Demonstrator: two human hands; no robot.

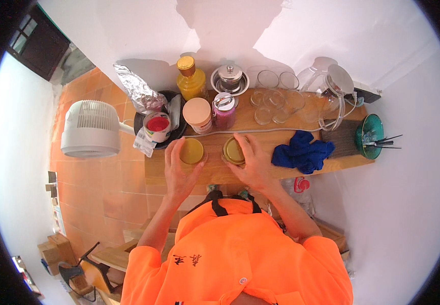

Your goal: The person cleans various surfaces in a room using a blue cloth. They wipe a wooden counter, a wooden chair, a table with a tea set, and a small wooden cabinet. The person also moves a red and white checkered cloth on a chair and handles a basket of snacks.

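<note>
The two jars under hand stand side by side, apart from each other, near the left end of the wooden table (215, 176), just on the near side of a white cable (260, 131). The left hand (177, 173) holds the left jar (191, 151), its fingers close together along the left side and its thumb at the near right. The right hand (253, 165) holds the right jar (234, 151), fingers curved round the far and right sides, thumb at the left. Both lids are gold and in place; how firmly the fingers press, and whether either base is fully on the wood, cannot be told from above. In the inspector's judgement, sound handling calls for an even grip low on each glass wall rather than on the lid, with both jars upright and level. Each should be lifted clear of the cable rather than dragged over it. The peach-lidded tub (197, 113) and the purple jar (224, 113) stand close on the far side, so a forward push risks a knock. The near table edge warrants equal care. The blue cloth (304, 152) lies to the right, clear of the right hand.
</note>
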